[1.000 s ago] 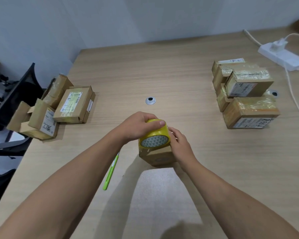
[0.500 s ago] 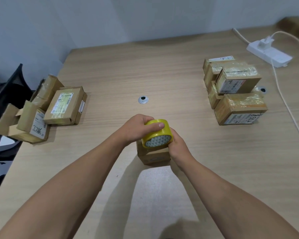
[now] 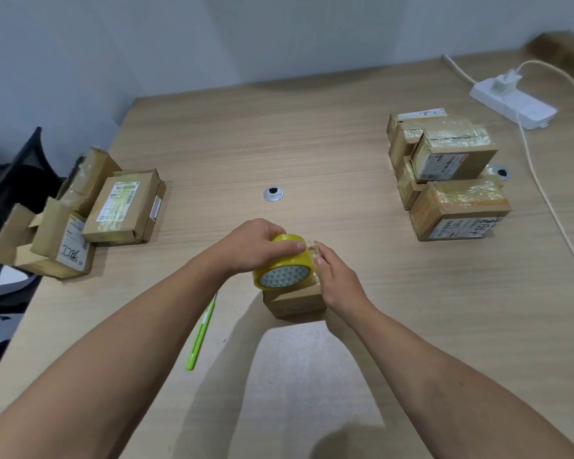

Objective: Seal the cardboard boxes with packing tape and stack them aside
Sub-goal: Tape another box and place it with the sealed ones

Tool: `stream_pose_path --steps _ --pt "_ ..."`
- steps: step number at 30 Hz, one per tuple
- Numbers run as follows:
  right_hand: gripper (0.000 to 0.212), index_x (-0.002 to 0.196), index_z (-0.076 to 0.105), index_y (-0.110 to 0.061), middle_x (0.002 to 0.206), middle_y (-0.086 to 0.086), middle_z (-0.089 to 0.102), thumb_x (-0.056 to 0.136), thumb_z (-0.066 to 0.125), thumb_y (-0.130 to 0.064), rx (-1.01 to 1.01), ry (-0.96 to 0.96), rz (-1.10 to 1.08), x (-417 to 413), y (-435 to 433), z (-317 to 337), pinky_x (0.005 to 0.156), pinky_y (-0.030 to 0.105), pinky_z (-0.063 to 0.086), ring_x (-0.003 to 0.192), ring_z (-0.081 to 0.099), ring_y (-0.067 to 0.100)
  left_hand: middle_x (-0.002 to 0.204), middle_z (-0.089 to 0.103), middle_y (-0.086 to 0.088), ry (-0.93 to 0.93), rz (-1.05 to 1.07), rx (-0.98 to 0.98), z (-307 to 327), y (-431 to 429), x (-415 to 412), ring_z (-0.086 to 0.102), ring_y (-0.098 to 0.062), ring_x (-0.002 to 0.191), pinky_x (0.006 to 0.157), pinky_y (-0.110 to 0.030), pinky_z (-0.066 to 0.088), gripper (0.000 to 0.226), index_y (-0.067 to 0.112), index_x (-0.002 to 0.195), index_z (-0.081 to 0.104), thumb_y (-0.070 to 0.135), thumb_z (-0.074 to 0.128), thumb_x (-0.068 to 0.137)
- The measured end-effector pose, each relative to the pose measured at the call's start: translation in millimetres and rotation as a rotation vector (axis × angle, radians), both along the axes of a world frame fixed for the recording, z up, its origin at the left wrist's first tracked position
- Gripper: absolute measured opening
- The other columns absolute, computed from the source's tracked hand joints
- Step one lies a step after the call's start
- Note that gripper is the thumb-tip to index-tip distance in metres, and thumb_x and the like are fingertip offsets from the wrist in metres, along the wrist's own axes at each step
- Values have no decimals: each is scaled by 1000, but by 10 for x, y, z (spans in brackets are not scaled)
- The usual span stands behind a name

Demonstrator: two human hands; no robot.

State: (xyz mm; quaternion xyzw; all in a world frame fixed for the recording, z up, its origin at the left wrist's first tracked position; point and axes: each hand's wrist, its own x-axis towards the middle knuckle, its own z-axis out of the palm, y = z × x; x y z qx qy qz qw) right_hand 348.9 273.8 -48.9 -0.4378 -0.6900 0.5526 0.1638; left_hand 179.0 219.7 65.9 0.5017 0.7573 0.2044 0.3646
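Observation:
My left hand [image 3: 256,248] grips a yellow roll of packing tape [image 3: 284,268] from above, holding it over a small cardboard box [image 3: 295,301] in the middle of the table. My right hand [image 3: 333,274] pinches the clear loose end of tape at the roll's right side, against the box. The box's top is mostly hidden by the roll and my hands. A stack of taped boxes [image 3: 451,175] stands at the right. Several other boxes [image 3: 120,207] lie at the left table edge.
A green utility knife [image 3: 199,336] lies on the wooden table [image 3: 312,144] left of the small box. A white power strip [image 3: 514,104] with a cable sits at the far right. A round cable grommet [image 3: 273,193] is beyond my hands. A dark chair stands off the left edge.
The roll has tilted and shifted slightly while my right hand drew a short length of tape out at its right side. The green knife came back into view as my head moved.

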Motion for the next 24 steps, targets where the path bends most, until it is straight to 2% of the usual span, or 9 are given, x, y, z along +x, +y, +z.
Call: stream_pose_path --steps 4,9,13,15,18,20,24 --pt "44 151 44 -23 149 -2 51 109 37 -29 16 1 14 1 -2 12 115 37 36 137 45 16 82 73 -15 22 -7 -29 8 -84 -101 70 -28 81 75 -41 55 38 8 82 73 46 70 90" --pt "45 153 41 -23 153 -2 47 109 36 -29 19 -6 31 13 14 18 117 35 33 141 41 15 68 66 -3 5 -14 3 -25 -168 -122 63 -17 66 68 -40 53 54 15 72 68 68 62 69" --pt "45 154 38 -24 156 -3 41 109 37 -30 -6 17 44 7 8 39 116 27 28 143 36 11 72 68 -9 -4 -20 34 -55 -260 -183 67 -23 70 71 -43 55 63 11 78 69 72 59 66" --pt "46 153 40 -27 155 -7 42 107 42 -32 -67 56 21 3 -14 66 116 28 30 141 37 8 71 66 -10 -35 -2 56 -63 -307 -241 64 -19 66 67 -40 53 69 8 79 68 75 58 63" --pt "50 149 46 -33 151 -13 47 101 49 -45 -117 96 28 -28 -75 68 118 37 35 139 42 5 69 62 -3 -97 42 85 -92 -441 -366 61 -13 65 65 -33 49 67 9 80 68 74 60 63" --pt "59 148 47 -34 148 -14 50 92 49 -52 -129 109 48 -61 -110 60 117 41 37 137 44 5 73 65 -6 -124 84 101 -121 -533 -443 63 -13 69 66 -32 50 64 12 83 70 72 62 62" --pt "62 145 47 -29 145 -9 51 87 51 -49 -77 103 99 -128 -128 80 116 37 37 134 45 7 77 67 2 -138 173 129 -185 -645 -551 62 -9 71 69 -31 49 56 21 84 71 72 63 61"
